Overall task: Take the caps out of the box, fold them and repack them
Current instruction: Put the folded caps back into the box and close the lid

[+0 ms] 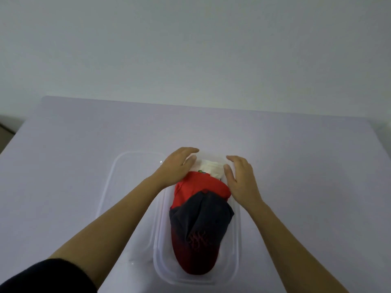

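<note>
A clear plastic box [236, 246] stands on the table in front of me with three caps stacked in it. On top lies a dark grey cap with a red brim [198, 227], under it a red cap [201, 183], and at the far end a white cap [210, 169]. My left hand [176, 166] rests at the box's far left corner, fingers spread and touching the white cap's edge. My right hand [241, 176] hovers over the far right side beside the white and red caps, fingers apart. Neither hand grips anything.
The box's clear lid [118, 176] lies flat on the table just left of the box, partly under my left forearm. The pale lilac table [296, 155] stretches to a plain wall behind. A dark sleeve covers my left upper arm.
</note>
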The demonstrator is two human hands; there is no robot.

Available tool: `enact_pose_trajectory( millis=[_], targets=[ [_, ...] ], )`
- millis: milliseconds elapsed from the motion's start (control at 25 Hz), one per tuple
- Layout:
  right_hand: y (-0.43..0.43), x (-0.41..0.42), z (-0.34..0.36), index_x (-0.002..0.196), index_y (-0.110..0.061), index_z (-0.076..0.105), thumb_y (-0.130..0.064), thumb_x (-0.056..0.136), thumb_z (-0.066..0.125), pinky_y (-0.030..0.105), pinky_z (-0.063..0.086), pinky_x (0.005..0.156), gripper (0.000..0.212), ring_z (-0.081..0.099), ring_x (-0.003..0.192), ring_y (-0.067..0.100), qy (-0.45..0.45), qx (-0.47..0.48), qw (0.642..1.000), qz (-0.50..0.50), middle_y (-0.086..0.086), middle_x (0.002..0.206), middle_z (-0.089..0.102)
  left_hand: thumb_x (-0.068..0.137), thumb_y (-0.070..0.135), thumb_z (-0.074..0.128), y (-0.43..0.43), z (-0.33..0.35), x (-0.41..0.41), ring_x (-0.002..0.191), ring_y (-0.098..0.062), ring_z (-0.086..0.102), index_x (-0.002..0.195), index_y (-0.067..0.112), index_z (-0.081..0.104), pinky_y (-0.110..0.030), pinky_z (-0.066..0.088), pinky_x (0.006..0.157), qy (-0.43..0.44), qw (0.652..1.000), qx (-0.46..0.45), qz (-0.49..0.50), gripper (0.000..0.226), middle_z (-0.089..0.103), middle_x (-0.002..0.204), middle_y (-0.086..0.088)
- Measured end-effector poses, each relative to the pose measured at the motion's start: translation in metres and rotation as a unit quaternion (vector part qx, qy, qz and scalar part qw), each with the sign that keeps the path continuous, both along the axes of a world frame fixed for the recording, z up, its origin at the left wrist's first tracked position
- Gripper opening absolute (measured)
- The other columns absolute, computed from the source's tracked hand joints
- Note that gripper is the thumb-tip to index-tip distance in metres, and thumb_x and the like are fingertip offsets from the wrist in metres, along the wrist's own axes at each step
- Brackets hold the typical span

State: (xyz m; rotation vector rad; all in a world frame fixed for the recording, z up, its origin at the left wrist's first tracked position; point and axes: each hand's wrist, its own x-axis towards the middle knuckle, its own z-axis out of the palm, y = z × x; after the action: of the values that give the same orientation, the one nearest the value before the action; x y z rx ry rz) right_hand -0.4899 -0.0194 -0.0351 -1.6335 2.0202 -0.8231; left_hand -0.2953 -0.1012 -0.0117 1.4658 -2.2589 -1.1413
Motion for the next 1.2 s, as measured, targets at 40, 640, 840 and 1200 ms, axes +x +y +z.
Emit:
enact_pose_trajectory(
  millis=[40, 640, 840, 1200],
  targets=[
    [0.019, 0.010, 0.001, 0.128, -0.016, 0.049, -0.040, 0.094, 0.032, 0.024, 0.033, 0.105, 0.045, 0.046, 0.121, 0.012, -0.080, -0.028, 0.996, -0.039, -0.003, 0.128, 0.052, 0.100, 0.035, 0.034, 0.017, -0.003, 0.002, 0.139, -0.012, 0.031, 0.139, 0.019, 0.044, -0.019, 0.018, 0.109, 0.022, 1.000, -0.001, 0.015, 0.043, 0.038, 0.148, 0.003],
    [0.065, 0.078, -0.032, 0.148, -0.025, 0.017, -0.051, 0.091, 0.015, 0.030, 0.012, 0.118, 0.063, 0.007, 0.144, 0.007, -0.085, 0.029, 0.993, -0.071, -0.012, 0.155, 0.009, 0.102, 0.030, 0.023, 0.091, -0.019, -0.004, 0.145, -0.005, 0.007, 0.151, 0.018, 0.012, -0.016, 0.005, 0.111, 0.065, 0.973, 0.026, 0.220, 0.051, 0.008, 0.158, 0.009],
    [0.065, 0.095, -0.033, 0.145, -0.025, 0.024, -0.039, 0.094, 0.019, 0.029, 0.019, 0.115, 0.054, 0.023, 0.142, 0.013, -0.133, 0.022, 0.976, -0.170, -0.002, 0.154, 0.026, 0.097, 0.040, 0.018, 0.151, -0.034, -0.022, 0.146, -0.007, 0.001, 0.150, 0.028, 0.005, -0.033, 0.005, 0.120, 0.057, 0.958, 0.005, 0.280, 0.056, 0.001, 0.159, 0.009],
    [0.061, 0.097, -0.037, 0.149, -0.021, 0.007, -0.034, 0.099, 0.017, 0.030, 0.012, 0.116, 0.052, 0.014, 0.146, 0.019, -0.078, 0.096, 0.982, -0.144, 0.003, 0.159, 0.011, 0.091, 0.047, 0.004, 0.131, -0.069, -0.019, 0.142, -0.003, -0.001, 0.150, 0.022, 0.008, -0.032, 0.001, 0.117, 0.001, 0.969, -0.024, 0.246, 0.064, 0.008, 0.160, 0.002]
  ],
)
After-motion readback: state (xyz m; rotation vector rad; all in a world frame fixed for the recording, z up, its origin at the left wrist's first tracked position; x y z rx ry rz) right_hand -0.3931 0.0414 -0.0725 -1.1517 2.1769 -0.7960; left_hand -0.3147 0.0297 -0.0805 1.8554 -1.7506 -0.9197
